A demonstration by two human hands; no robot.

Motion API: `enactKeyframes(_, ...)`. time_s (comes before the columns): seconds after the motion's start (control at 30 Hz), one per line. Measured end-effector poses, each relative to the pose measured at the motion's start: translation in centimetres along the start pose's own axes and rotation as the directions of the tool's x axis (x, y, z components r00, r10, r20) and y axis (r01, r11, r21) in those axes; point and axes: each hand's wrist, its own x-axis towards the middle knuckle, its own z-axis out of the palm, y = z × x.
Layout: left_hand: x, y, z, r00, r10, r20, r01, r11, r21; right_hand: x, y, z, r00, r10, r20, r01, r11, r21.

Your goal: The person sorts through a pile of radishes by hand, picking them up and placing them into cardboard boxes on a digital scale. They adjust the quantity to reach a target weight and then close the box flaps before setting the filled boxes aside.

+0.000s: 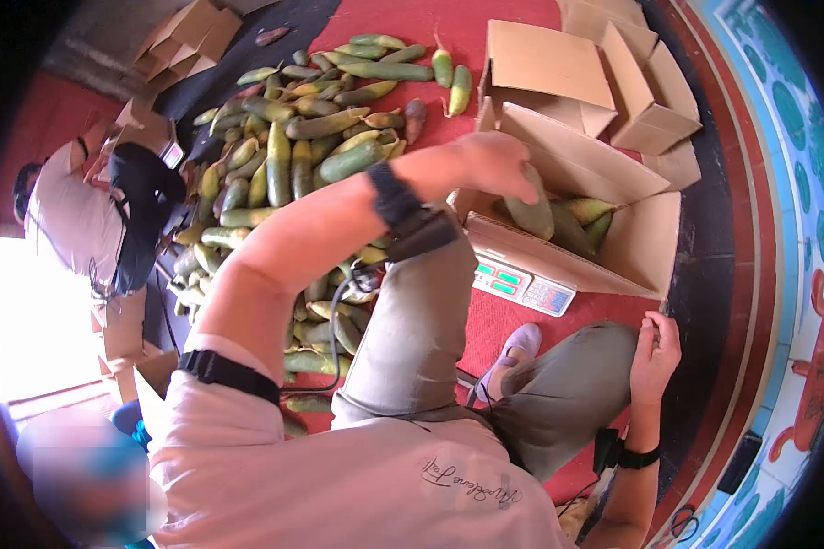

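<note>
My left hand [499, 165] reaches over an open cardboard box [645, 247] and is closed on a long green radish [529, 212], held tilted at the box's left side. More green radishes [598, 215] lie inside, with pale yellowish ends. A digital scale [525, 282] with lit green displays shows just in front of the box, partly under it. My right hand [655, 352] rests beside my right knee, fingers loosely curled, with nothing visible in it.
A large heap of green radishes [279, 165] covers the red floor mat [531, 27] on the left. Other open cardboard boxes [549, 73] stand behind. A co-worker [78, 210] sits at the far left near another scale. A blue patterned wall [792, 174] bounds the right.
</note>
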Motion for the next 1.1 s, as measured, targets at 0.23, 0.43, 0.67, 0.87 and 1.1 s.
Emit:
enactKeyframes(0.23,-3.4,-2.4,-2.6,0.963,0.028,-0.268,-0.113,0.944,-0.311,-0.6,0.4,-0.7,1.0,0.003,-0.006,-0.004,0.999,-0.048)
enactKeyframes(0.43,-11.6,-11.1,-2.1,0.896,-0.374,-0.239,0.105,0.702,-0.704,-0.5,0.6,-0.6,1.0,0.006,-0.019,-0.007,0.998,-0.066)
enactKeyframes(0.67,-13.6,-13.9,0.0,0.738,-0.619,-0.268,0.211,0.589,-0.78,0.3,-0.6,-0.1,1.0,-0.014,0.002,0.014,0.996,-0.084)
enactKeyframes(0.87,-13.9,-20.9,2.8,0.597,-0.648,-0.473,0.385,0.748,-0.54,0.5,-0.9,0.0,1.0,0.017,0.009,-0.016,0.996,-0.092)
enactKeyframes(1.1,-17.5,-26.8,9.9,0.567,-0.778,-0.271,0.715,0.628,-0.308,0.7,-0.6,0.0,0.998,0.057,0.031,-0.056,0.997,-0.054)
